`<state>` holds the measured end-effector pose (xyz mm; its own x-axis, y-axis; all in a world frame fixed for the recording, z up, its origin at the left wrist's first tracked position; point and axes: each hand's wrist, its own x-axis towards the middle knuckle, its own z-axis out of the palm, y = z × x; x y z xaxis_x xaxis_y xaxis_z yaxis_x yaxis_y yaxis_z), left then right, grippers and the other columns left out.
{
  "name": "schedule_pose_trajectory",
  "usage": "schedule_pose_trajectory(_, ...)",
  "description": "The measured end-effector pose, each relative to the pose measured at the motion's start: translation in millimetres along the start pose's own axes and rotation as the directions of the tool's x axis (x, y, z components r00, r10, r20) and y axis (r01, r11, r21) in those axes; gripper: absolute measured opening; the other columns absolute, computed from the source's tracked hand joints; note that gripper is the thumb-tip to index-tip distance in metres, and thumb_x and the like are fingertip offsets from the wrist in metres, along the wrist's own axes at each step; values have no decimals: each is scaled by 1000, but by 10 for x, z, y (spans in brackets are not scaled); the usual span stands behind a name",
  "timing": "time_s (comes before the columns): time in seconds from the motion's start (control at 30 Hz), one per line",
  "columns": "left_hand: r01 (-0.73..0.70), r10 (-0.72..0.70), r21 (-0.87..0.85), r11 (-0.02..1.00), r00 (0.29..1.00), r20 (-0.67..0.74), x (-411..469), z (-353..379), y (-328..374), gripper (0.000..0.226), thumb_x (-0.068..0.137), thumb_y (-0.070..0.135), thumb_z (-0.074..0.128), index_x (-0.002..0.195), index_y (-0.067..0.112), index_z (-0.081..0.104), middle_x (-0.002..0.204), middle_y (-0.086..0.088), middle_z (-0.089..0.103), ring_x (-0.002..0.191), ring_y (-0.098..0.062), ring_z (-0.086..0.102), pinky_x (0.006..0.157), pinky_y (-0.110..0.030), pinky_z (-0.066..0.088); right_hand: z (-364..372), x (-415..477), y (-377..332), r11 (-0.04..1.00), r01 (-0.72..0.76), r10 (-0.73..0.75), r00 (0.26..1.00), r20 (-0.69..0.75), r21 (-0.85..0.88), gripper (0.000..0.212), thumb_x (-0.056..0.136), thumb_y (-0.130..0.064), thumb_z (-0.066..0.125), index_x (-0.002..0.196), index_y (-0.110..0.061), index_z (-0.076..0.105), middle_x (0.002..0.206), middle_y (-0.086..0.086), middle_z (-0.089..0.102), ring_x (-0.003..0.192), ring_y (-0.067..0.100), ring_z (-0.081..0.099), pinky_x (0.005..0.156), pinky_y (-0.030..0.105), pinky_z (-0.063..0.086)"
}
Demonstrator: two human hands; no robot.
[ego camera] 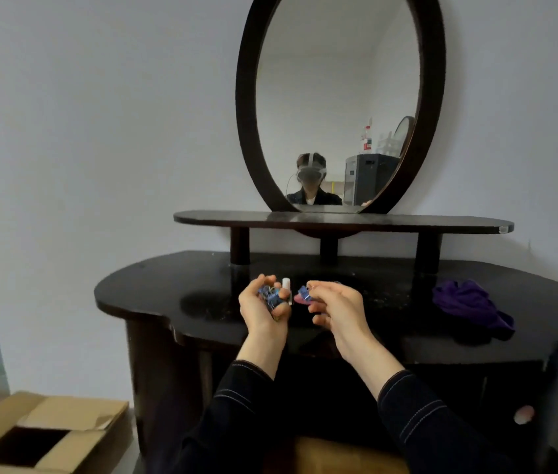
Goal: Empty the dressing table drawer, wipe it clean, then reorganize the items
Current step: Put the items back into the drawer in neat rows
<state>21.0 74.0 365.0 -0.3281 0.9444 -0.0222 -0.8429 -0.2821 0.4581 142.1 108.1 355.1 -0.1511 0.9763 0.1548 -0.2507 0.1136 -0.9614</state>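
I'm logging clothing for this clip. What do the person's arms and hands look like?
Both the left hand and the right hand are bare: no gloves, and no rings or watch show. Each arm wears a dark, near-black long sleeve, left sleeve and right sleeve, with pale stitched lines ringing it near the cuff.

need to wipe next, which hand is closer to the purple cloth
Right. The right hand is left of the purple cloth, with bare tabletop between; the left hand is farther left.
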Motion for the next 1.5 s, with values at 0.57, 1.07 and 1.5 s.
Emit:
schedule_pose_trajectory(0.57, 477, -547, 458, 750, 836, 25, -999, -1467, -739, 26, 94, 23, 56, 72, 11, 54, 66, -3, 52, 40, -9, 42, 27, -14, 17, -1140, -1350, 755, 867, 166, -26, 957, 289, -470, 9, 93, -8, 70, 91, -15, 74, 79, 6, 73, 71, 16, 71, 52, 23, 54)
schedule_pose_trajectory(1.07, 790, -694, 294, 539, 614, -377, -542, -2465, -1484, 23, 89, 21, 42, 71, 10, 52, 64, -5, 53, 45, -15, 51, 27, -15, 23, -1658, -1245, 2288, 614, -215, 548, 809, 214, -759, 5, 89, -27, 73, 85, -26, 75, 80, -2, 74, 64, 4, 63, 54, 18, 49)
schedule_pose_trajectory(1.5, 789, -704, 399, 468, 605, -372, -565, -2568, -1542, 17, 93, 20, 46, 81, 10, 54, 70, -4, 55, 51, -14, 52, 30, -15, 26, -1530, -1582, 2689, 414, 185, 765, 460, 451, -891, 7, 82, -23, 72, 77, -20, 76, 82, -11, 71, 81, 6, 66, 79, 42, 58)
